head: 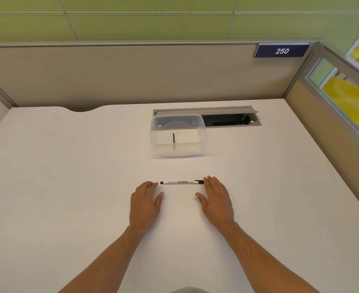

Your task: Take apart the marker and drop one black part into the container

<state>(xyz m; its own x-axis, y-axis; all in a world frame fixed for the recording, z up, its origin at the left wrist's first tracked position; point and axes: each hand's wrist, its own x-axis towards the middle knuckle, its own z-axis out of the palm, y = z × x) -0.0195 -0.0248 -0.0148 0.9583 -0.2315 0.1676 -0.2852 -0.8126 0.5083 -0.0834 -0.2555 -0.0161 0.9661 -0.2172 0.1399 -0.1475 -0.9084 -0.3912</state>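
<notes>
Here I see the marker (181,182) lying crosswise on the desk (68,176), between my left hand (146,203) and right hand (215,199). Both rest flat, fingers together, gripping nothing. A thin black part (173,140) lies in the clear container (177,135) beyond.

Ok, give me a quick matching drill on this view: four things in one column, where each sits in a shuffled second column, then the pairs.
Things:
1. white whiteboard marker with black cap
2. clear plastic container
3. thin black stick
4. blue sign reading 250

Places:
A. inside the container
B. on the partition's top edge
C. between the left hand and right hand
D. partly over the grey cable hatch

Pairs: 1-C, 2-D, 3-A, 4-B
</notes>
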